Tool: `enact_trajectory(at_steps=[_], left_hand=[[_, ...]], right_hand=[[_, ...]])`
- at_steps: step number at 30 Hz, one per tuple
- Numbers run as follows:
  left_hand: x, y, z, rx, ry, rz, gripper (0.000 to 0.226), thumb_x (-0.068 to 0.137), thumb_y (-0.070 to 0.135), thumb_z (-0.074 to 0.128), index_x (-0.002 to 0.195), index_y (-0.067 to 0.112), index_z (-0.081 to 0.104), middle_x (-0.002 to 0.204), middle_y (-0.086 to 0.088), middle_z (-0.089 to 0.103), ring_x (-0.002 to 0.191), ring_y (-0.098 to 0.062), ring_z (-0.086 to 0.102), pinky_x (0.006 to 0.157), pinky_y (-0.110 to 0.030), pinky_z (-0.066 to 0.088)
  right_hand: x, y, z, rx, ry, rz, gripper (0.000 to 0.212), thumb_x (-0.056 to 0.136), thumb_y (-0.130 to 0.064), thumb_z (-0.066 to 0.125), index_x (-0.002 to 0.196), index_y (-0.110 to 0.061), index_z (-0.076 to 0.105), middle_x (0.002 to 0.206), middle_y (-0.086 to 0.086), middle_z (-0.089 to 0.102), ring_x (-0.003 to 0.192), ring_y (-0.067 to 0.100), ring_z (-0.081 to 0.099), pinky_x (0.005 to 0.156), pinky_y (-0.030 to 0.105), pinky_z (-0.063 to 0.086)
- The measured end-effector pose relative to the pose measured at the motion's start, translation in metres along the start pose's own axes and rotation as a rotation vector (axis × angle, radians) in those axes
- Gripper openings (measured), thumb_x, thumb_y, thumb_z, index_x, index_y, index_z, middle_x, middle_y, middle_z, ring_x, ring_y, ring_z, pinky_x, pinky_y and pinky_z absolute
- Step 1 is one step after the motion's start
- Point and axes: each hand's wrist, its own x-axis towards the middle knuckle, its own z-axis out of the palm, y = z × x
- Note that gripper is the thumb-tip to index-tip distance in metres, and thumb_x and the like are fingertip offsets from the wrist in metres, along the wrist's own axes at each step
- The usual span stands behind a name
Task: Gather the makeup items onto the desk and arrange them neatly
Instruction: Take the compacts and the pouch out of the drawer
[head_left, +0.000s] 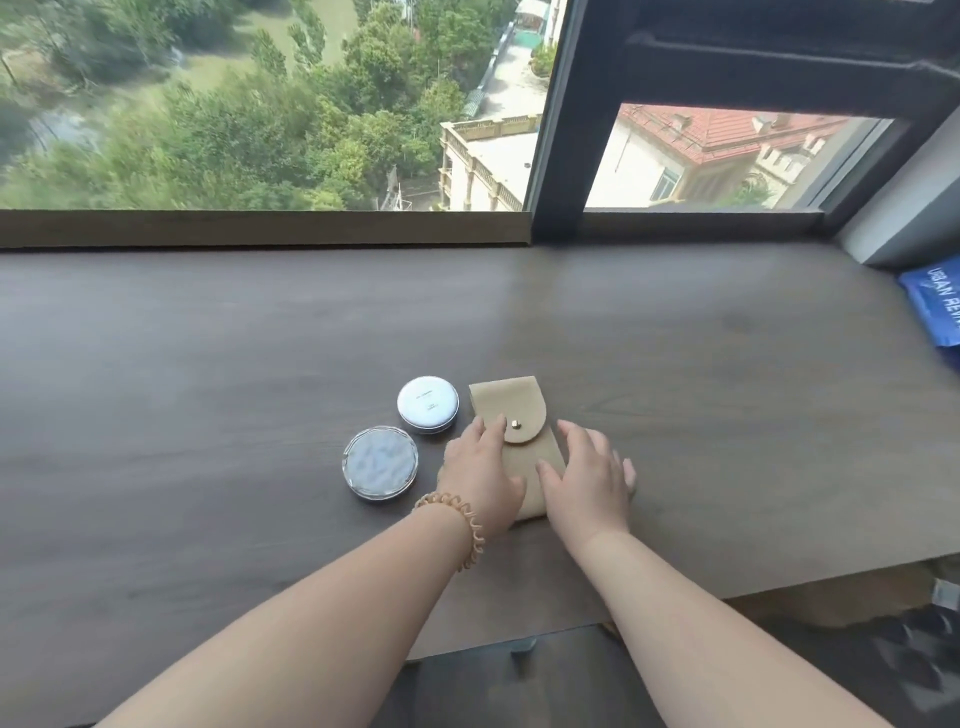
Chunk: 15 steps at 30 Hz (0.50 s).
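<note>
Suede-like tan cloth makes up the pouch (511, 441), a long flat rectangle with a rounded flap pinned by a small brass snap, lying on the dark wood-grain desk (208, 338). In the head view, the left hand (480, 475) lies flat on the pouch's left edge, fingers spread loosely and gripping nothing, the index fingertip just beside the snap. A coiled amber hair tie (457, 525) circles that wrist. The right hand (584, 475) rests palm down on the pouch's right edge, fingers splayed and relaxed, thumb across the tan cloth, the outer fingers on the desk past it. The pouch runs between the two hands, its flap end poking out beyond the fingertips.

Just left of the left fingers sits a round white compact (428, 404) with a smooth matte lid, nearly touching the pouch. Nearer, beside the left wrist, lies a second round compact (380, 463), its glossy silvery lid ringed by a clear rim.

Well right of the right hand, a blue packet (935, 306) shows at the desk's edge.
</note>
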Motion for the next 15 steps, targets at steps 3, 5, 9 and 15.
enact_trajectory(at_steps=[3,5,9,15], left_hand=[[-0.004,-0.004,-0.005,0.155,0.069,0.037,0.069,0.088,0.027,0.053,0.148,0.026,0.019,0.159,0.001,0.009,0.142,-0.022,0.014,0.111,-0.041,0.021],[-0.009,-0.009,-0.014,0.191,0.116,0.058,0.069,0.086,0.024,0.051,0.148,0.027,0.020,0.159,0.001,0.009,0.142,-0.022,0.014,0.109,-0.040,0.021],[-0.029,-0.030,-0.053,0.205,0.223,0.042,0.068,0.087,0.023,0.048,0.147,0.030,0.018,0.159,0.002,0.006,0.143,-0.017,0.008,0.110,-0.038,0.016],[-0.094,-0.089,-0.142,0.254,0.477,-0.071,0.068,0.091,0.030,0.046,0.149,0.032,0.010,0.159,0.005,0.005,0.144,-0.013,0.005,0.112,-0.034,0.012]], right_hand=[[-0.004,-0.003,0.006,0.002,0.042,-0.096,0.051,0.084,-0.027,0.063,0.133,-0.027,0.048,0.142,-0.001,0.043,0.131,0.020,0.038,0.114,0.045,0.010],[-0.007,-0.011,0.010,0.010,0.059,-0.162,0.050,0.082,-0.021,0.064,0.131,-0.024,0.051,0.142,0.002,0.045,0.131,0.022,0.039,0.114,0.045,0.009],[-0.019,-0.057,0.019,0.103,0.066,-0.317,0.047,0.080,-0.016,0.065,0.127,-0.022,0.056,0.137,0.005,0.050,0.128,0.024,0.045,0.112,0.045,0.011],[-0.060,-0.172,0.022,0.252,0.035,-0.623,0.048,0.076,-0.023,0.052,0.124,-0.018,0.058,0.134,0.006,0.053,0.127,0.022,0.046,0.112,0.047,0.017]])
